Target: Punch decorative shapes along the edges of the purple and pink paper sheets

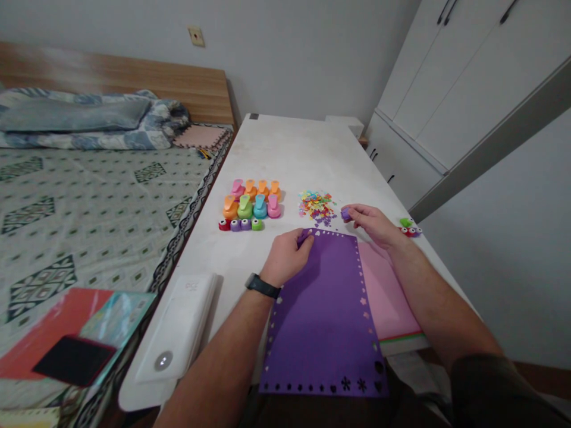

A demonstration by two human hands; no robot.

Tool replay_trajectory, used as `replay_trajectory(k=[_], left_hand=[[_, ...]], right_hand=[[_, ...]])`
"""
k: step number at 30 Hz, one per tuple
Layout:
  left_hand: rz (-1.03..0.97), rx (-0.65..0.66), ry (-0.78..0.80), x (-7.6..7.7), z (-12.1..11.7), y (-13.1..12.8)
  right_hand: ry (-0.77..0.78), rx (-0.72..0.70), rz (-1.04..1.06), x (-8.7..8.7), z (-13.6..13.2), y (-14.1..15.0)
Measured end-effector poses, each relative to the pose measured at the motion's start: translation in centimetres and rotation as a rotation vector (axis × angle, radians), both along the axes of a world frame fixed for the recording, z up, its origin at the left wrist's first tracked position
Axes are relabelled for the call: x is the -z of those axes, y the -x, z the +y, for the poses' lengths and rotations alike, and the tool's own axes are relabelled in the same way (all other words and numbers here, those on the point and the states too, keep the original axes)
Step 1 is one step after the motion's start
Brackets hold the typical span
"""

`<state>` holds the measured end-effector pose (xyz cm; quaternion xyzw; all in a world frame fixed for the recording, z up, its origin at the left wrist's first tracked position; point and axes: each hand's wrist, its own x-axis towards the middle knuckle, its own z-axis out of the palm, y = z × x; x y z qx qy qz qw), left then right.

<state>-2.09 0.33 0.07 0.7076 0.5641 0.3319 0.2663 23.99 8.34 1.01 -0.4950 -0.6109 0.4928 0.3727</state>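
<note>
A purple sheet of paper with small shapes punched along its edges hangs partly over the table's near edge. My left hand pinches its far left corner between thumb and fingers. In my right hand is a small purple craft punch, held just above the table beyond the sheet's far right corner. Between the hands, a pile of colourful punched paper bits lies beyond the sheet, with purple ones nearest. Pink paper lies under the right forearm, on top of other coloured sheets.
Rows of larger craft punches and several small ones stand left of the paper bits. More small punches sit at the table's right edge. A white device lies at the near left, beside a bed.
</note>
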Motion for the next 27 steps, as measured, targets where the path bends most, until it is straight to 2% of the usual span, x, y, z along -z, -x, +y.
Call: replay_trajectory(k=[6, 14, 17, 19, 23, 27], left_hand=[[-0.015, 0.221, 0.028, -1.2, -0.9, -0.3], [-0.044, 0.345, 0.074, -1.8, -1.5, -0.4], [-0.047, 0.347, 0.077, -1.7, -1.5, -0.4], [-0.043, 0.328, 0.078, -1.6, -1.5, -0.4], [-0.031, 0.291, 0.075, -1.6, -1.3, -0.4], [-0.021, 0.269, 0.064, -1.6, -1.2, -0.4]], right_hand=[[0.023, -0.003, 0.006, 0.2, -0.6, 0.1], [0.077, -0.046, -0.049, 0.2, -0.8, -0.6], [0.124, -0.133, -0.088, 0.2, -0.6, -0.1], [0.084, -0.147, -0.094, 0.1, -0.5, 0.4], [-0.018, -0.068, -0.09, 0.0, -0.4, 0.8], [-0.002, -0.009, -0.019, 0.3, -0.5, 0.4]])
